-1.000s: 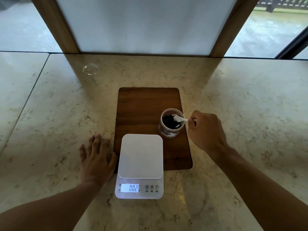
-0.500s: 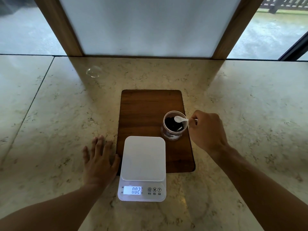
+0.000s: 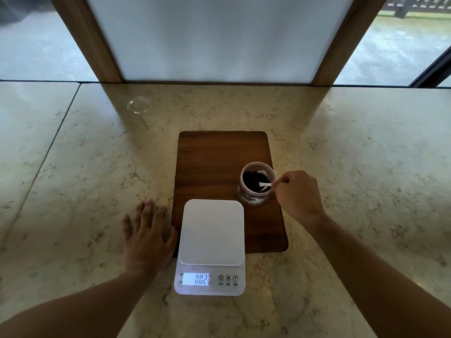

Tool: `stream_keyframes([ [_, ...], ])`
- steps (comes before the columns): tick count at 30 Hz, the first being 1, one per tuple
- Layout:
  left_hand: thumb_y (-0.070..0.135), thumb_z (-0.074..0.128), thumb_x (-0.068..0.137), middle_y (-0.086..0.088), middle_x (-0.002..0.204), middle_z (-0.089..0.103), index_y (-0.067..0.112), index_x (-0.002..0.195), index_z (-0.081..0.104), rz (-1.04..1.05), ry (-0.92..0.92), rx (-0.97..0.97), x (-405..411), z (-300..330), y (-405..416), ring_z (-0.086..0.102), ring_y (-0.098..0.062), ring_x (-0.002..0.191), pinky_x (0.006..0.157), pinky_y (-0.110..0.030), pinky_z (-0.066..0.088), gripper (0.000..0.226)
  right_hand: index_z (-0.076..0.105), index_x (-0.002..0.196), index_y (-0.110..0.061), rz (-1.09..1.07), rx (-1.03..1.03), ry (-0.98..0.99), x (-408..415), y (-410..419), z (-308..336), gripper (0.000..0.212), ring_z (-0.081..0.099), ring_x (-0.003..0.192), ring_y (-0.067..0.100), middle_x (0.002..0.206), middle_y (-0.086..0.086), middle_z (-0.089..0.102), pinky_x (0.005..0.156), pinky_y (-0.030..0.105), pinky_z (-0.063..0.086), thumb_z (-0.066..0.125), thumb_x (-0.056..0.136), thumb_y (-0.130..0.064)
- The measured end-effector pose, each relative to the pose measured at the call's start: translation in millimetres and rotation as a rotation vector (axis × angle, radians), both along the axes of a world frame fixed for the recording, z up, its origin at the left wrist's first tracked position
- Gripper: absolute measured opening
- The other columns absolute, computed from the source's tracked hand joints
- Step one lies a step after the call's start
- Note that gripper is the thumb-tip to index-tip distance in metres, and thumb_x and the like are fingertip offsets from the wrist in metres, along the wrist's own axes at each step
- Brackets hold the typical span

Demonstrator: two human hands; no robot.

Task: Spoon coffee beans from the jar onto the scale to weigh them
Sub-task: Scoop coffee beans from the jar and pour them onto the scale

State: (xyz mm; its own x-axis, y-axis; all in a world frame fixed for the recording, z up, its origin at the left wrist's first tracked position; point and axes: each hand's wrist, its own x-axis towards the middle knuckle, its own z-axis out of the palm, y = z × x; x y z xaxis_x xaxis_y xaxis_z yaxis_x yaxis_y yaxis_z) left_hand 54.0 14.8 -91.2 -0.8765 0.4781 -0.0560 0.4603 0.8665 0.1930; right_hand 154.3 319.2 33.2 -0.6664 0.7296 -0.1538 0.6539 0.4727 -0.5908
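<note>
We see the jar (image 3: 256, 184) on the board (image 3: 214, 167), behind and right of the scale (image 3: 211, 232) on the counter (image 3: 73, 167).

It looks like a home or a café: a marble counter (image 3: 73, 167) stands at a big window (image 3: 36, 45) with wooden frame posts (image 3: 97, 45), wet pavement (image 3: 395, 52) outside.

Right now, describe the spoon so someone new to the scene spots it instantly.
Find the dark wooden board in the middle of the marble counter. At its right edge stands a clear jar of dark coffee beans, just beyond the white scale. The spoon is the small white piece dipped into that jar, pinched by the right hand; nothing else inside is white.
</note>
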Motion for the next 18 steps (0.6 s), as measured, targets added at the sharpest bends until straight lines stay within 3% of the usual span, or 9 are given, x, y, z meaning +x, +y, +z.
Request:
stream_keyframes([
  [4, 0.054, 0.024, 0.087, -0.016, 0.16, 0.024, 0.016, 0.145, 0.039, 0.008, 0.002, 0.006, 0, 0, 0, 0.007, -0.031, 0.15, 0.119, -0.057, 0.004, 0.071, 0.073, 0.07, -0.009, -0.041, -0.095, 0.003, 1, 0, -2, 0.024, 0.066, 0.053, 0.023, 0.06, 0.005, 0.069, 0.045, 0.025, 0.045, 0.063, 0.09, -0.018],
  [9, 0.053, 0.028, 0.086, -0.017, 0.157, 0.03, 0.015, 0.14, 0.044, 0.006, 0.017, 0.021, 0, 0, 1, 0.014, -0.033, 0.148, 0.118, -0.059, 0.007, 0.068, 0.076, 0.071, -0.008, -0.082, -0.181, 0.018, 4, 0, -5, 0.021, 0.07, 0.07, 0.028, 0.068, 0.002, 0.072, 0.054, 0.026, 0.05, 0.064, 0.087, -0.016],
  [12, 0.053, 0.027, 0.086, -0.017, 0.157, 0.029, 0.015, 0.141, 0.043, 0.005, 0.02, 0.02, 0, -1, 1, 0.012, -0.032, 0.149, 0.118, -0.058, 0.006, 0.069, 0.077, 0.072, -0.012, -0.132, -0.24, 0.035, 5, 3, -6, 0.019, 0.07, 0.07, 0.03, 0.072, 0.006, 0.074, 0.068, 0.041, 0.059, 0.064, 0.086, -0.015],
  [16, 0.054, 0.027, 0.087, -0.016, 0.157, 0.029, 0.014, 0.141, 0.043, 0.007, 0.025, 0.017, 0, -1, 1, 0.012, -0.032, 0.149, 0.118, -0.058, 0.007, 0.069, 0.077, 0.071, -0.015, -0.191, -0.303, 0.045, 5, 7, -10, 0.017, 0.06, 0.05, 0.02, 0.068, 0.008, 0.073, 0.053, 0.036, 0.051, 0.067, 0.084, -0.016],
  [18, 0.055, 0.026, 0.087, -0.016, 0.158, 0.028, 0.015, 0.142, 0.042, 0.006, 0.025, 0.012, 0, -1, 0, 0.011, -0.032, 0.149, 0.118, -0.058, 0.006, 0.07, 0.078, 0.071, -0.017, -0.217, -0.338, 0.051, 5, 8, -11, 0.017, 0.059, 0.053, 0.018, 0.067, 0.005, 0.072, 0.055, 0.037, 0.05, 0.067, 0.084, -0.015],
])
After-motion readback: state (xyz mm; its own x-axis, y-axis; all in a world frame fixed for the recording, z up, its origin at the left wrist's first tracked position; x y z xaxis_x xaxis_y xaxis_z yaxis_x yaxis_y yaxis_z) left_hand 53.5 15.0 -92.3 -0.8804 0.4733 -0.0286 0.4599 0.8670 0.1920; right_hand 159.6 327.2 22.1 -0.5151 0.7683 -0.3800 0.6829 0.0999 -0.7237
